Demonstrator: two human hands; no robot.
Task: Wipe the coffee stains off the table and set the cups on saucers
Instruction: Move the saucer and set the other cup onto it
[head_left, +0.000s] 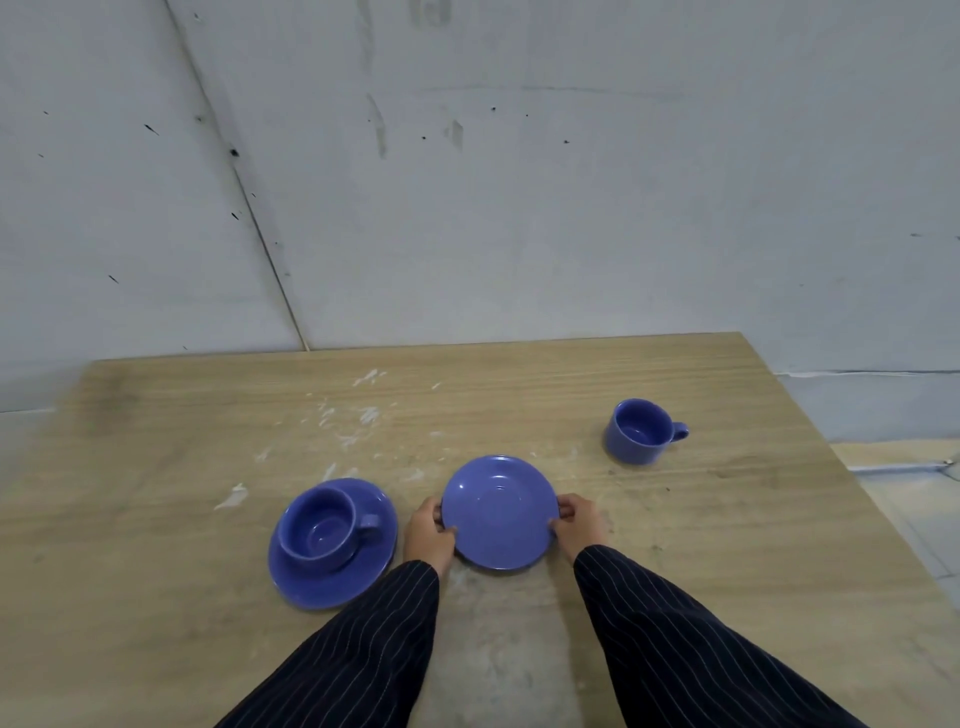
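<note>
Two dark pinstriped sleeves (675, 639) come in from the near edge of the wooden table (156, 597), one on each side of the empty blue saucer (500, 512), which serves here as the landmark; beneath and between them the tabletop shows a pale, greyish worn patch (493, 634) just nearer than that saucer. The left hand (428, 535) is curled against the saucer's left rim, thumb on top of the edge and fingers tucked under or behind it, closed on the rim rather than spread; the right hand (579, 522) mirrors it on the right rim, thumb over the edge and fingers bent around it; so both hands grip the same saucer at opposite sides. Whether the saucer lies flat on the table or is slightly raised cannot be told; its well is bare and glossy.

Just left of the held saucer, near but apart from the left hand, a second blue saucer (322, 584) lies on the table with a blue cup (319, 530) standing upright in it, empty, its handle turned towards the held saucer.

Farther than the held saucer and to its right, well apart from it, another blue cup (641, 431) stands upright directly on the bare wood, empty, handle pointing away to the right.

Beyond the held saucer and to its left, whitish smears and flecks (358, 421) are scattered over the wood, reaching towards the far edge; behind the table rises a grey, scuffed wall (519, 182).
</note>
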